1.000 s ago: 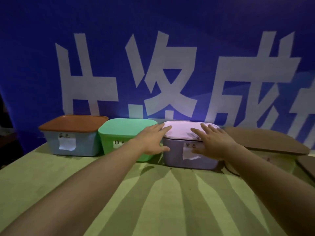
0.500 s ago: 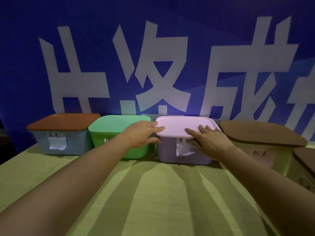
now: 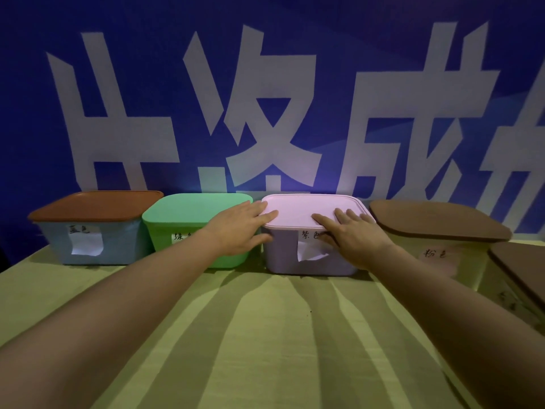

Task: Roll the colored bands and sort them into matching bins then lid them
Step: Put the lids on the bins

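A purple bin (image 3: pixel 283 258) with a pink lid (image 3: pixel 303 208) stands in the middle of a row of lidded bins. My left hand (image 3: pixel 239 228) lies on the lid's left edge, fingers straight on top and thumb against the bin's side. My right hand (image 3: pixel 351 234) presses flat on the lid's front right part, covering part of the bin's paper label. Left of it stand a green bin (image 3: pixel 165 234) with a green lid and a blue bin (image 3: pixel 56 243) with an orange lid. No colored bands are visible.
Two pale bins with brown lids, one (image 3: pixel 436 219) beside the purple bin and one (image 3: pixel 519 264) at the right edge, close the row. A blue banner (image 3: pixel 265 84) with large white characters hangs right behind. The yellow-green table (image 3: pixel 265 335) stretches toward me.
Both hands stay on the pink lid and have settled slightly further onto it. My head moved closer, so the bins look larger.
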The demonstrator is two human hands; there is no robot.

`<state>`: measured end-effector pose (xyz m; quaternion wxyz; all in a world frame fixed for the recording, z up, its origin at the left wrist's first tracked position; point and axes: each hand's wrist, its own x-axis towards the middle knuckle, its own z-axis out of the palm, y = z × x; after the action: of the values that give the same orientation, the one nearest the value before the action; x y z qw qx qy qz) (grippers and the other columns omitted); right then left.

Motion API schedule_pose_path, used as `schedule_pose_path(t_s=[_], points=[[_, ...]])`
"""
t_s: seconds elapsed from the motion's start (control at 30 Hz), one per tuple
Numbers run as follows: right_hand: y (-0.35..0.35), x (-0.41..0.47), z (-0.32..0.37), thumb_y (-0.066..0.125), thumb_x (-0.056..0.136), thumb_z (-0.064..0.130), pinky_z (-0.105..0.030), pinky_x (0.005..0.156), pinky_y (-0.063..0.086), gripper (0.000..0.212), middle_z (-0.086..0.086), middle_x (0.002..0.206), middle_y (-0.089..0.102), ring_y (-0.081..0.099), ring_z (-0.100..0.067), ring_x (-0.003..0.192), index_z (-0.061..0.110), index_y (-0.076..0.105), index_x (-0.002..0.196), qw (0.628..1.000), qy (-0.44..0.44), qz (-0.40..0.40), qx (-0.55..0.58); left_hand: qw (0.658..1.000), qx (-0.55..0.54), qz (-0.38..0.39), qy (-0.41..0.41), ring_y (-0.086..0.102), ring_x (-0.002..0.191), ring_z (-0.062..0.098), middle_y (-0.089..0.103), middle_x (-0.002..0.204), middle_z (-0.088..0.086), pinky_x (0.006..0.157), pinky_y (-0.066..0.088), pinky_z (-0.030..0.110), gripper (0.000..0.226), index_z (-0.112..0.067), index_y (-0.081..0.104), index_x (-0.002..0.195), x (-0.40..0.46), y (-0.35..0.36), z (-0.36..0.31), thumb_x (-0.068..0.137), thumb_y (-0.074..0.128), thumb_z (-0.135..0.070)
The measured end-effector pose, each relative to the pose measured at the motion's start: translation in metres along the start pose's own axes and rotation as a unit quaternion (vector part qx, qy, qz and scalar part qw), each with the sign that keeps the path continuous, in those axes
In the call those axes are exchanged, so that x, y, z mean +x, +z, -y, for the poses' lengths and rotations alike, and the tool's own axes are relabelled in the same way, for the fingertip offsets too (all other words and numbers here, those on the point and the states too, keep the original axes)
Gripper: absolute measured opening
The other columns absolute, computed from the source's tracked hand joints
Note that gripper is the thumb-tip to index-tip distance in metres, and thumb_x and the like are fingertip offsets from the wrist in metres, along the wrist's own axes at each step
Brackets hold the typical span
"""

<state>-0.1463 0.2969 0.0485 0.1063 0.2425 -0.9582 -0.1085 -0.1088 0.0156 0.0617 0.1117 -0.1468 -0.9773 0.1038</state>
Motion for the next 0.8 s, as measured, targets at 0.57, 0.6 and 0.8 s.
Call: schedule_pose_path(t_s=[0.57,0.6,0.8], points=[[0.002,-0.008,0.006,0.018,0.108,0.055,-0.048,0.125,0.021,0.060,-0.002,0.171,0.016,0.019,-0.027,0.156,0.035,0.006,0.163,0.998,-0.002,-0.034,0.047,0.998,-0.061,-0.010,0.001,0.018,0.156,0.012,0.017,0.171,-0.010,0.124,0.026,0.039,0.064,-0.036,0.016,0.163,-0.005,0.004,-0.007,0.107,0.044,-0.047],[0.002,-0.009,0.006,0.018,0.108,0.055,-0.048,0.125,0.022,0.059,-0.002,0.170,0.019,0.021,-0.027,0.155,0.035,0.009,0.163,0.998,-0.001,-0.036,0.046,0.998,-0.063,-0.019,0.000,0.019,0.156,0.013,0.019,0.170,-0.009,0.125,0.024,0.038,0.062,-0.035,0.018,0.163,-0.005,0.006,-0.007,0.107,0.044,-0.046],[0.002,-0.003,0.003,0.022,0.104,0.063,-0.069,0.122,0.009,0.061,0.002,0.170,0.016,0.016,-0.031,0.157,0.042,0.007,0.160,0.999,0.008,-0.004,0.048,0.999,-0.043,-0.022,0.012,0.019,0.156,0.014,0.022,0.170,-0.007,0.126,0.010,0.035,0.060,-0.036,0.020,0.162,-0.002,0.005,-0.005,0.107,0.041,-0.050]])
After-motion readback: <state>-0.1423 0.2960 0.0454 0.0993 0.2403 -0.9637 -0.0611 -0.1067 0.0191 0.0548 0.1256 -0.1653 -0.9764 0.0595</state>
